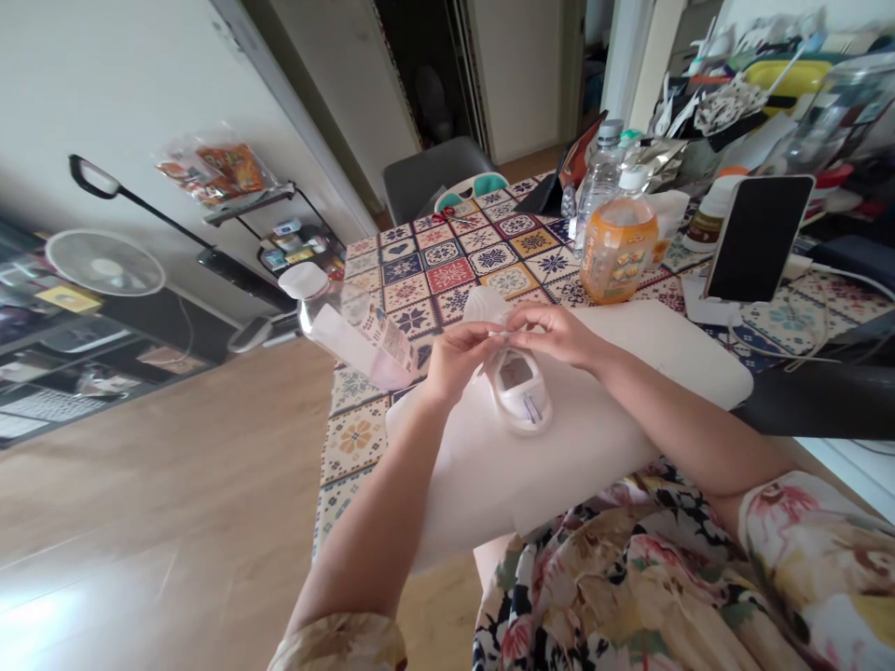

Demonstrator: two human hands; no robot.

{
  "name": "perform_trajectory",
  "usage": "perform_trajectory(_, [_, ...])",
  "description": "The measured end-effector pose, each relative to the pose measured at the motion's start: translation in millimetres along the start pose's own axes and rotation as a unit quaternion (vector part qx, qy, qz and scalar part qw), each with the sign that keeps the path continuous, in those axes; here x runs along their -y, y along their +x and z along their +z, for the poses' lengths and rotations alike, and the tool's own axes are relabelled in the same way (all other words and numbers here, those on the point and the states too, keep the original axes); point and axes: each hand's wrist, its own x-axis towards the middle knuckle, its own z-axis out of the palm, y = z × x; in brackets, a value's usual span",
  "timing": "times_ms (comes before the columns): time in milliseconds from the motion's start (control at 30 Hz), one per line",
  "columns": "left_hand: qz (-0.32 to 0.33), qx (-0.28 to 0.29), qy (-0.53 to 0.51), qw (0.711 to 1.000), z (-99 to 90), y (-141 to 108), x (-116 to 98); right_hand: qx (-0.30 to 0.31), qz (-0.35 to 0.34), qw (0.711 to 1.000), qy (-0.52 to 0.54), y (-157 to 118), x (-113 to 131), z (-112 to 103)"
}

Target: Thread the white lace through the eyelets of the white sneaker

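Observation:
My left hand [458,359] and my right hand [549,334] meet fingertip to fingertip over a white mat [475,466]. Both pinch a small pale piece whose shape is too small to make out. Just below the fingers lies a white oval object [524,396] with a squarish opening and bluish marks, perhaps a small case. Translucent white material [486,303] sticks up behind my fingers. To the left of my left hand, a bottle with a white cap and pink contents [370,345] leans at a tilt.
The patterned tablecloth [447,275] shows beyond the mat. An orange-labelled bottle [619,247] and a clear bottle [601,172] stand behind my right hand. A phone [759,238] is propped upright at the right, with cables near it. Red scissors [447,216] lie at the far edge.

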Motion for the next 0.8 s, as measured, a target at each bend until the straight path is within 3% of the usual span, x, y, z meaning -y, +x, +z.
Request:
perform_trajectory(100, [0.004,-0.001,0.016,1.000,-0.8,1,1,0.051,0.057,0.995,0.070,-1,-2,1])
perform_trajectory(200, [0.006,-0.006,0.022,1.000,-1.1,1,2,0.073,0.036,0.995,0.057,-1,-2,3])
perform_trajectory(367, [-0.005,-0.008,0.032,0.999,-1.3,2,3,-0.032,-0.086,0.991,-0.096,-2,-3,10])
perform_trajectory(533, [-0.021,0.017,0.044,0.999,-5.0,4,6,-0.074,-0.187,0.972,-0.121,-4,-1,10])
perform_trajectory(667, [-0.017,-0.013,0.073,0.997,-11.5,9,16,-0.033,-0.216,0.971,-0.101,-5,5,1])
perform_trajectory(800, [0.008,-0.065,0.167,0.984,-18.6,16,28,0.031,-0.204,0.977,-0.051,-5,9,-3])
